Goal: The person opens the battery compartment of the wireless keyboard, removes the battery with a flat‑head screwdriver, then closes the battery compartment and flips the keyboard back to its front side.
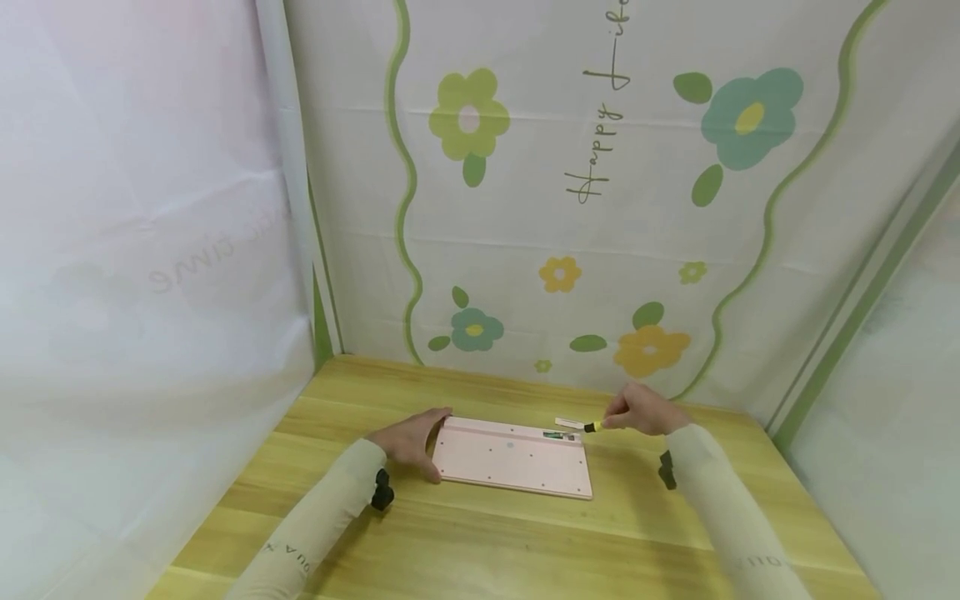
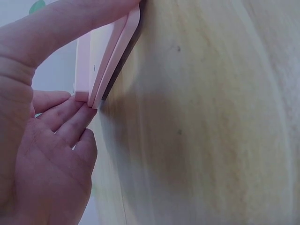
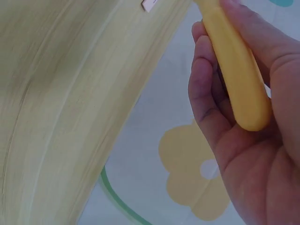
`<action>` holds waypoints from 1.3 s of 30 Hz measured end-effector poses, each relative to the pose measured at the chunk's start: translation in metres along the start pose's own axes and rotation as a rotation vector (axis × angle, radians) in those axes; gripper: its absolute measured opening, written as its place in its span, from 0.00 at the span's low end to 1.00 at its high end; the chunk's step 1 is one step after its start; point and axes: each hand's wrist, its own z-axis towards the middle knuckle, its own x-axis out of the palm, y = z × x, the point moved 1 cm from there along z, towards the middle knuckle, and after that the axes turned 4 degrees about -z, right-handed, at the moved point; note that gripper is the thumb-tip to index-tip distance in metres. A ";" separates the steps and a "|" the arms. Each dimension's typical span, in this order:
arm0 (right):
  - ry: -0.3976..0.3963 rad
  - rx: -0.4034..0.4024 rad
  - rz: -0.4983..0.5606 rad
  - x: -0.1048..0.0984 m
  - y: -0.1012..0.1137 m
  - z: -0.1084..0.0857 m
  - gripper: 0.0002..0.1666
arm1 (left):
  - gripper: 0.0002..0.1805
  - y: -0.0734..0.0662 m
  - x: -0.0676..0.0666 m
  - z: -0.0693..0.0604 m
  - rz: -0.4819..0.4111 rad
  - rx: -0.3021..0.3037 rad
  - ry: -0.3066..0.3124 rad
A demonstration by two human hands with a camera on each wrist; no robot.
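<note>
Gripped wide by the left hand, the pink board runs lengthwise rightward, toward the right hand clasping a yellow tool.

Head view evenly bright, soft shadows falling on the table; both wrist views dimmer and greyer, the left's wood grain bowing near its right edge.

Beyond the far edge of the wood-grained table hangs a white cloth printed with wavy green lines and sideways script; an orange flower shows just above that edge. A left cloth, bearing faint reversed lettering, and a right cloth flank the side edges.
</note>
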 end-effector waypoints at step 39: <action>-0.430 0.159 -0.045 0.046 -0.055 -0.086 0.06 | 0.71 -0.004 -0.001 -0.003 -0.004 -0.006 0.019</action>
